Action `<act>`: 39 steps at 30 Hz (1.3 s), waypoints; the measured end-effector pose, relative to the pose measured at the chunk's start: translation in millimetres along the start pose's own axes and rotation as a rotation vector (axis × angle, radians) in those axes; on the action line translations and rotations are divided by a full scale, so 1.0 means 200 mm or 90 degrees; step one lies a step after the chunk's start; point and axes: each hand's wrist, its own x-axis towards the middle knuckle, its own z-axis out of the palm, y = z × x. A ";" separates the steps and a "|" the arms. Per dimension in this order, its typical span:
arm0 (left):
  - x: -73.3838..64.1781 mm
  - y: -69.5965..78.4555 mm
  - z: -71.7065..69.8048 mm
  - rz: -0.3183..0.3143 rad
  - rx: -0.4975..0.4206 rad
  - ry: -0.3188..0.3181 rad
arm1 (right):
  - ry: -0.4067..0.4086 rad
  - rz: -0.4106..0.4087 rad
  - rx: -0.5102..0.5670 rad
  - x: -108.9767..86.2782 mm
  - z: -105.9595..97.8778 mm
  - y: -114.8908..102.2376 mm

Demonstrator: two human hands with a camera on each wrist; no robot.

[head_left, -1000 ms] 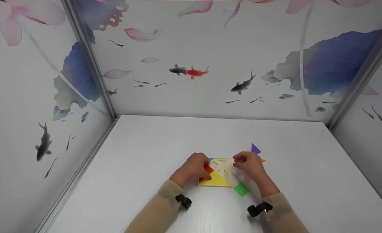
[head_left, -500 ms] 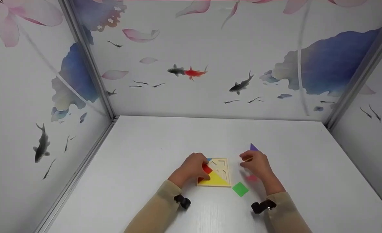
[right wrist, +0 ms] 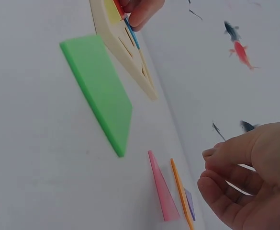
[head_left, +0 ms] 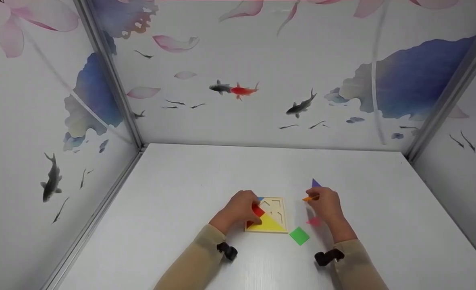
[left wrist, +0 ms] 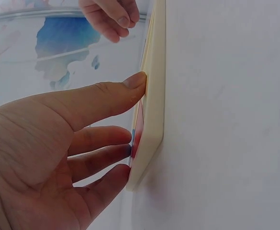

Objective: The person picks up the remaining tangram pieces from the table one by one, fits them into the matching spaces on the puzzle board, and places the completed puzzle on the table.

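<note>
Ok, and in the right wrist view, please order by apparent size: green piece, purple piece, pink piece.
1. Green piece; nearness may enlarge it
2. Pink piece
3. Purple piece

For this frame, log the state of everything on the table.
Board: flat, partly filled.
Yellow piece: set in the board.
Red piece: in the board, partly covered.
Blue piece: in the board, mostly covered.
Green piece: loose on the table.
Pink piece: loose on the table.
Orange piece: outside the board; held or not unclear.
Purple piece: loose on the table.
Left hand: resting on the board.
Right hand: fingers bent by the orange piece.
</note>
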 end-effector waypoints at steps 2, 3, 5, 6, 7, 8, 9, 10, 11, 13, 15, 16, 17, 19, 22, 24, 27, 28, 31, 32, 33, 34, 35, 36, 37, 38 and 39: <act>0.01 -0.01 0.00 0.011 0.003 0.003 | 0.012 -0.015 -0.005 0.00 -0.01 0.01; 0.01 -0.01 0.00 0.015 0.006 0.004 | 0.016 -0.022 -0.009 0.00 -0.01 0.02; 0.02 -0.02 0.01 0.023 0.013 0.006 | 0.023 -0.032 -0.015 0.00 -0.01 0.03; 0.02 -0.02 0.01 0.026 0.016 0.007 | 0.024 -0.031 -0.016 0.01 -0.01 0.04; 0.02 -0.02 0.01 0.027 0.016 0.007 | 0.023 -0.026 -0.015 0.00 -0.02 0.04; 0.02 -0.02 0.01 0.026 0.017 0.007 | 0.021 -0.019 -0.013 0.00 -0.02 0.04; 0.02 -0.02 0.01 0.026 0.018 0.007 | 0.018 -0.010 -0.012 0.00 -0.02 0.04; 0.02 -0.02 0.01 0.025 0.018 0.007 | 0.016 -0.004 -0.013 0.00 -0.02 0.04; 0.02 -0.02 0.01 0.025 0.018 0.007 | 0.014 0.000 -0.017 0.01 -0.02 0.04; 0.02 -0.02 0.01 0.024 0.019 0.007 | 0.011 0.011 -0.020 0.00 -0.01 0.04; 0.03 -0.02 0.01 0.022 0.021 0.007 | 0.005 0.022 -0.029 0.00 -0.01 0.03; 0.03 -0.02 0.01 0.022 0.021 0.006 | 0.004 0.024 -0.034 0.00 0.00 0.03; 0.02 -0.02 0.01 0.023 0.020 0.006 | 0.001 0.028 -0.038 0.00 0.00 0.03; 0.02 -0.02 0.01 0.025 0.022 0.005 | -0.005 0.028 -0.046 -0.01 0.00 0.03; 0.02 -0.03 0.01 0.031 0.022 0.005 | -0.005 0.013 -0.069 0.00 0.00 0.04; 0.02 -0.03 0.01 0.033 0.022 0.006 | -0.006 0.004 -0.083 0.01 0.00 0.05; 0.02 -0.03 0.01 0.036 0.022 0.007 | -0.007 -0.005 -0.105 0.01 0.00 0.07; 0.02 -0.02 0.01 0.036 0.023 0.007 | -0.006 -0.008 -0.110 0.01 0.00 0.07; 0.02 -0.02 0.01 0.036 0.021 0.007 | -0.001 -0.027 -0.129 0.02 0.00 0.08; 0.01 -0.01 0.01 0.034 0.018 0.007 | 0.003 -0.034 -0.135 0.02 0.00 0.08; 0.01 -0.01 0.01 0.032 0.016 0.006 | 0.007 -0.043 -0.139 0.02 0.00 0.08; 0.01 -0.01 0.00 0.029 0.015 0.007 | 0.010 -0.049 -0.142 0.02 0.00 0.09; 0.01 -0.01 0.00 0.026 0.012 0.007 | 0.012 -0.055 -0.146 0.02 0.00 0.09; 0.00 0.00 0.00 0.022 0.010 0.007 | 0.014 -0.058 -0.148 0.02 0.00 0.09; 0.00 0.00 0.00 0.019 0.010 0.008 | 0.015 -0.056 -0.147 0.02 0.00 0.09; 0.00 0.00 0.00 0.017 0.011 0.008 | 0.014 -0.047 -0.142 0.02 0.00 0.09; 0.00 0.00 0.00 0.016 0.011 0.008 | 0.012 -0.040 -0.138 0.01 0.00 0.09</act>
